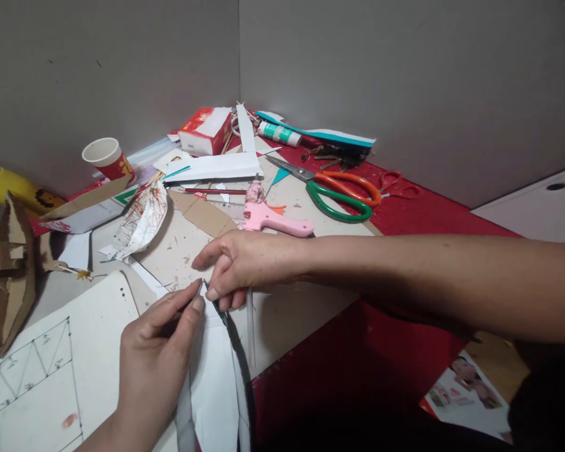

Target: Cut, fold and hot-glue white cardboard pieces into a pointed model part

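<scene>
A long folded white cardboard piece (214,376) with a dark green edge runs from the bottom of the view up to both hands. My left hand (162,348) pinches its narrow far end between thumb and fingertips. Against the same end, my right hand (233,270) closes its thumb and fingers from the other side, index finger stretched out. Just beyond the right hand lies a pink glue gun (275,220), its nozzle pointing away. A sheet with a drawn truss-like diagram (98,351) lies left of my left hand.
Large scissors (343,194) with orange and green handles lie right of the glue gun, by small red scissors (400,185). Further back are a glue stick (280,134), a red box (204,132) and a paper cup (109,160). Cut brown cardboard (12,282) stands at left.
</scene>
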The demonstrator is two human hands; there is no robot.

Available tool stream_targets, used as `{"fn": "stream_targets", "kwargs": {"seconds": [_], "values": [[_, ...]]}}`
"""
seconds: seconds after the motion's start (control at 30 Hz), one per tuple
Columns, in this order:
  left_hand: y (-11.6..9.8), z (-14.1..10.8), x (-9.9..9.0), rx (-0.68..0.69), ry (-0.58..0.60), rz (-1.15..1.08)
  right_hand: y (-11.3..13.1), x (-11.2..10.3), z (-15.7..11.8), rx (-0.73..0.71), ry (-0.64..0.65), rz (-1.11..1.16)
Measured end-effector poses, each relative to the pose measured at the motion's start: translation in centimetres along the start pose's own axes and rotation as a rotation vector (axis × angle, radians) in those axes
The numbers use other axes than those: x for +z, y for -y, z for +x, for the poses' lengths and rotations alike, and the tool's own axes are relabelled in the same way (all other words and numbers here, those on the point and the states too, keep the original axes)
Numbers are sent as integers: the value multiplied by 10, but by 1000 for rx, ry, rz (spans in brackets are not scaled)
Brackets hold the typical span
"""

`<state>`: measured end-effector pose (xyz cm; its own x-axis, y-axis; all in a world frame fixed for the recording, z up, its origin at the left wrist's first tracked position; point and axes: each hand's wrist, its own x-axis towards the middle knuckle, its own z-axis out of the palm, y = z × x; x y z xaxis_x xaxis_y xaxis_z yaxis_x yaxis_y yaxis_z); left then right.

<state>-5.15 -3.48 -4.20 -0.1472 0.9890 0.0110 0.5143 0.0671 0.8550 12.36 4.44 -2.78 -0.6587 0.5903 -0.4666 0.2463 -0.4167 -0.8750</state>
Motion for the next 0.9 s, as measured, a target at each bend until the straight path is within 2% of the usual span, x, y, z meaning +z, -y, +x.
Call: {"fn": "stream_targets", "kwargs": {"seconds": [0.13,0.2,0.27,0.33,0.4,0.43,0.5,0.6,0.73,0.9], "values": [[4,1,1,50,-10,22,3,0,-2,0,20,-43],[5,2,1,60,-3,21,6,-5,-9,-44,-22,-120],[4,1,1,53,-5,18,9,-15,-21,-168,-206,-338],[4,1,1,34,-15,13,9,-30,-36,-306,-550,-692],[4,0,1,16,-21,2,5,-46,-47,-251,-821,-1046],[5,0,1,14,-19,-4,2,-53,-50,-183,-900,-1170],[7,0,2,15,-12,-11,-5,-64,-50,-45,-914,-1261],[8,1,2,26,3,-17,-10,-71,-40,56,-862,-1199],[6,1,2,19,-1,-27,-6,-72,-36,30,-750,-1108],[6,1,4,39,9,-57,-13,-65,-46,-38,-686,-1306]]}}
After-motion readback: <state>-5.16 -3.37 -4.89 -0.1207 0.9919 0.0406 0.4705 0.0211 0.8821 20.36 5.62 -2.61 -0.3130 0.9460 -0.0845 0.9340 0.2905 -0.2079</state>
